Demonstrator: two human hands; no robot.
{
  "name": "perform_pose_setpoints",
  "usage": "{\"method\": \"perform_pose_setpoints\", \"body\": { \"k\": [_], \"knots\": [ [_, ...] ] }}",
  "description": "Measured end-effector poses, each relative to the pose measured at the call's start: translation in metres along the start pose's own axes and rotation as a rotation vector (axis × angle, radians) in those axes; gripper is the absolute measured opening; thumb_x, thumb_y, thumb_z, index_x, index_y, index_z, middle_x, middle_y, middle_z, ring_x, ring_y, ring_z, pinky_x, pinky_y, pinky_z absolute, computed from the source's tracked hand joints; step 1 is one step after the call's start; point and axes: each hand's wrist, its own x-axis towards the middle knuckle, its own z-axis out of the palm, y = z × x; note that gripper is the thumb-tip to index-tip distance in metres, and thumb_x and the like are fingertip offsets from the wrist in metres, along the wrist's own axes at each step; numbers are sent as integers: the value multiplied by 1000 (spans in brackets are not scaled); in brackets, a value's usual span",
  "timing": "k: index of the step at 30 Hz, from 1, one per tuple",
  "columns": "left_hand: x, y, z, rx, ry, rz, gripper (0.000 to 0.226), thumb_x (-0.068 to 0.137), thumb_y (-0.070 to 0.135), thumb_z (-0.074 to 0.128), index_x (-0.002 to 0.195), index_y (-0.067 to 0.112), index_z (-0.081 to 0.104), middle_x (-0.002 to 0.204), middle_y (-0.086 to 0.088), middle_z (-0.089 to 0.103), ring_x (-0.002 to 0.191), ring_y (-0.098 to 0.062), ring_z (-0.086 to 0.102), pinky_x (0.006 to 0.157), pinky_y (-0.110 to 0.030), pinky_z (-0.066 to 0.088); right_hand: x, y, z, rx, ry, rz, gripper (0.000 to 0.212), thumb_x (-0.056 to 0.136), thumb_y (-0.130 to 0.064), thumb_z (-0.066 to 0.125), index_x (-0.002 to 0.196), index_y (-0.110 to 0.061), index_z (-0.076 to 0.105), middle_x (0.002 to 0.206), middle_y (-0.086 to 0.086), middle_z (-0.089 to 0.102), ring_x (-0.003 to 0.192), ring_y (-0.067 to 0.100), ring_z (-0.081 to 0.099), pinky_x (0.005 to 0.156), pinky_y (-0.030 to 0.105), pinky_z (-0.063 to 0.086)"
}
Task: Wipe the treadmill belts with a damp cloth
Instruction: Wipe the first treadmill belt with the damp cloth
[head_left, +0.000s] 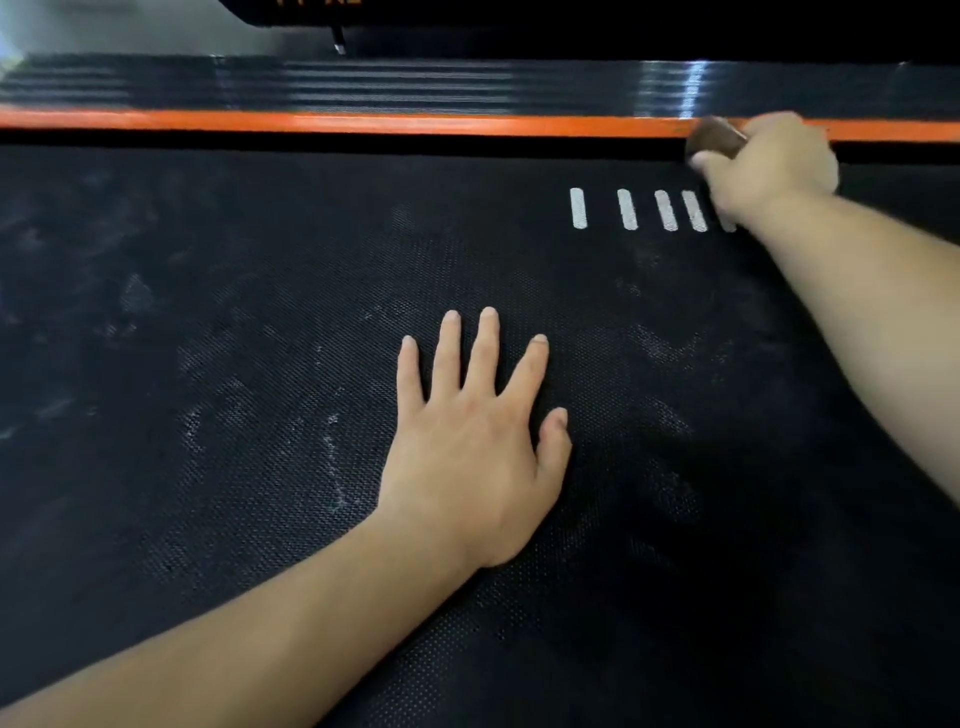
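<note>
Black treadmill belt (208, 364) fills nearly the whole view, running from the bottom edge, closest to the person, up to the far side. Its surface is finely dotted, and pale dusty smudges are scattered over it, thickest to the left and around the middle. Beyond the belt lies a black ribbed side rail (363, 85) with a bright glare on its right part. An orange strip (363, 123) runs along the edge of the rail, with a dark gap between it and the belt.

The left hand (472, 447) comes in from the bottom left on a bare forearm and lies palm down on the middle of the belt, fingers straight and spread, holding nothing. The right hand (769, 166) reaches in from the right edge to the far side of the belt, at the upper right. Its fingers are curled round a brownish cloth (714, 136), bunched into a wad that sticks out to the left of the hand. The cloth sits at the belt's far edge, over the dark gap and touching the orange strip; it and the hand are somewhat blurred.

Just beside the right hand, to its left, a row of short white marks (628, 209) is printed on the belt, the last one partly hidden under the wrist.
</note>
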Motion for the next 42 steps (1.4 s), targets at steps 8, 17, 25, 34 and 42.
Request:
{"method": "perform_pose_setpoints", "body": {
  "k": [8,17,25,34,42],
  "knots": [
    [0,1,1,2,-6,-7,69,100,60,10,165,34,12,174,-8,3,159,-34,-7,126,-58,-5,-13,24,-8,31,-68,-107,45,90,-60,63,106,-19,70,105,10,71,103,35,63,82,39,48],
    [1,1,0,9,-6,-20,70,99,61,10,164,34,14,174,-8,5,159,-34,-5,126,-59,-4,-61,45,-17,46,-171,-358,41,88,-61,60,78,-21,57,84,0,62,87,29,58,78,40,44],
    [1,1,0,14,-25,-39,71,98,63,7,164,37,10,174,-6,2,159,-32,-8,126,-58,-4,-113,40,-20,138,-191,-421,39,90,-54,64,74,-21,53,83,1,58,82,29,57,73,40,47],
    [1,2,0,12,-16,-41,71,98,63,8,164,38,12,174,-5,4,159,-30,-6,127,-56,-5,-119,50,-29,93,-77,-246,37,90,-56,64,83,-20,61,93,8,64,88,35,62,70,37,44],
    [0,2,1,27,-15,-41,72,97,63,6,164,37,12,174,-6,5,159,-31,-5,127,-57,-3,-126,78,-38,95,-86,-197,42,89,-59,62,76,-20,52,85,4,60,85,32,61,67,36,42]
  ]
}}
